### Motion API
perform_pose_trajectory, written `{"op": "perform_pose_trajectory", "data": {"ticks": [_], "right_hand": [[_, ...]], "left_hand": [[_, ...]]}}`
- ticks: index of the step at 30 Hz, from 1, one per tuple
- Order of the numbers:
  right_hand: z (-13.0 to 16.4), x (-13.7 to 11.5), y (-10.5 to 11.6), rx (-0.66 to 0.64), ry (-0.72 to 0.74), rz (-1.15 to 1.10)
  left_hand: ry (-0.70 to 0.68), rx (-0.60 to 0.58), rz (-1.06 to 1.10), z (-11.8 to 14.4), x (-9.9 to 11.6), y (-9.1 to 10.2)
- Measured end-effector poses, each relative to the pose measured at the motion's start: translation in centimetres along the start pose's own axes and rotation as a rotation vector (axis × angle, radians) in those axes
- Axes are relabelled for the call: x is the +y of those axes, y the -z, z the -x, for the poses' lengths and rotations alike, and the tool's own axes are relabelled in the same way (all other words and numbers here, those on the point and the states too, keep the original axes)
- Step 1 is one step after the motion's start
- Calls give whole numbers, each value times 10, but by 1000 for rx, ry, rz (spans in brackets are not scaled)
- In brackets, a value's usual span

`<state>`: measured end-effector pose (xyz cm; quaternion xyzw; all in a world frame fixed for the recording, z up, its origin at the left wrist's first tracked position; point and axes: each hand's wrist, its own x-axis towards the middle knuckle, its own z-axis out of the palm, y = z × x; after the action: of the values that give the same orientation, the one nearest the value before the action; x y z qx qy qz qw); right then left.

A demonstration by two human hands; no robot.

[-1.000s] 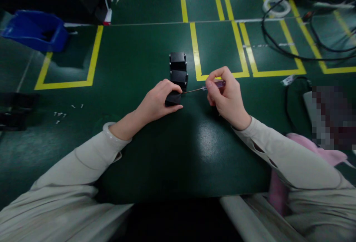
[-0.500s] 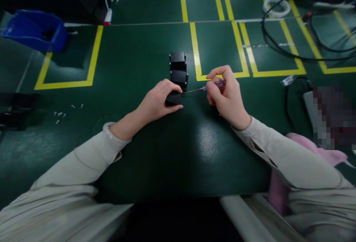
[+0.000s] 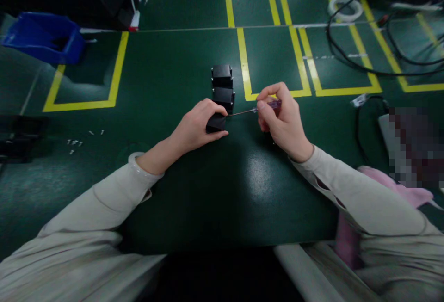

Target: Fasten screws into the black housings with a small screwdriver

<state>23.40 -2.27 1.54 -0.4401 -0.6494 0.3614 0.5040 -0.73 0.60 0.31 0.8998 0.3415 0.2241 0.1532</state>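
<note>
My left hand [image 3: 196, 126] grips a small black box [image 3: 216, 122] on the green table, fingers wrapped over its top. My right hand [image 3: 282, 119] holds a thin screwdriver [image 3: 258, 107] with a purple clear handle, pinched between thumb and fingers. Its metal shaft points left, and the tip meets the right side of the held box. Two more black boxes [image 3: 222, 86] stand in a row just behind the held one.
Several small screws [image 3: 74, 143] lie loose at the left. A blue bin [image 3: 45, 36] sits far left, by dark equipment. Black cables [image 3: 364, 59] and a white tape roll [image 3: 345, 8] lie at the back right. Yellow tape outlines [image 3: 244, 61] mark the table. A pink cloth [image 3: 391, 186] lies at the right.
Almost nothing has moved. My right fingers have shifted slightly on the screwdriver handle; the left hand and the box stay still.
</note>
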Motion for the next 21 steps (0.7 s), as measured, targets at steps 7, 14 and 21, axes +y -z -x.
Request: {"op": "perform_pose_trajectory", "data": {"ticks": [7, 14, 21], "right_hand": [[0, -1, 0, 9, 4, 3], [0, 0, 0, -6, -4, 11], [0, 1, 0, 3, 11, -8]], "left_hand": [[20, -9, 10, 0, 0, 0], [13, -5, 4, 0, 0, 0], [-1, 2, 0, 0, -1, 0]]}}
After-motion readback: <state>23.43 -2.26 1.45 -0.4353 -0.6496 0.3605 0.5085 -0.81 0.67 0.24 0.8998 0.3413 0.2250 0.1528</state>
